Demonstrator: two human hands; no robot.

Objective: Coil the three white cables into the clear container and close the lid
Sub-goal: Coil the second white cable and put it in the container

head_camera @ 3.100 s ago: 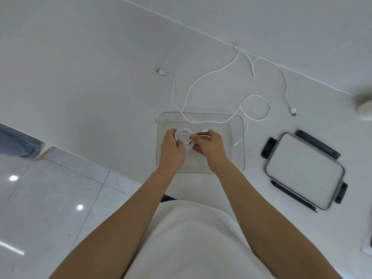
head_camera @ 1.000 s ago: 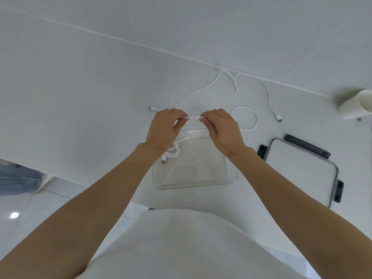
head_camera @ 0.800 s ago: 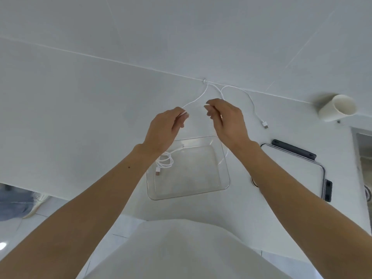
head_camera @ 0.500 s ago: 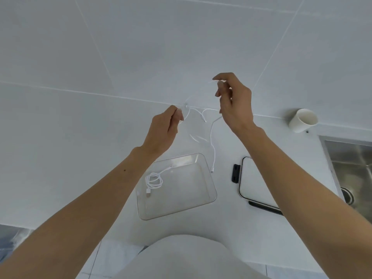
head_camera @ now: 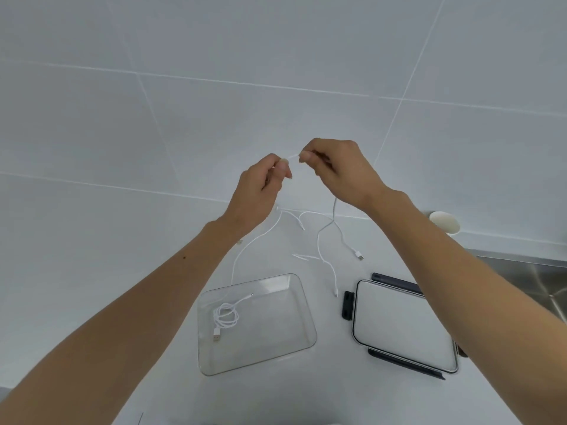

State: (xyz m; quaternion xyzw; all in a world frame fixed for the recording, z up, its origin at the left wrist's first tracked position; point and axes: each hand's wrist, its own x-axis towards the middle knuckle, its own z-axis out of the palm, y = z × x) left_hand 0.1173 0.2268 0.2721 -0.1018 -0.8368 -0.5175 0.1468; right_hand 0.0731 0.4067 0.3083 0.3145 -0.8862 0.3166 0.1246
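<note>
The clear container (head_camera: 303, 342) sits on the white counter, and one coiled white cable (head_camera: 226, 317) lies in its left part. Raised above the counter, my left hand (head_camera: 264, 185) and my right hand (head_camera: 334, 167) both pinch a second white cable (head_camera: 320, 240) near one end. A short stretch runs between my fingertips and the rest hangs from my right hand to the counter. A third white cable (head_camera: 346, 240) lies loose behind the container. The lid (head_camera: 402, 326), with dark clips, lies flat to the container's right.
A white cup (head_camera: 445, 222) stands at the back right against the tiled wall. A metal sink (head_camera: 540, 280) begins at the right edge. The counter's front edge runs just below the container.
My hands let go of the first cable, which now lies coiled in the container, and lifted a second cable. My hands have come closer together, and the view has tilted up.
</note>
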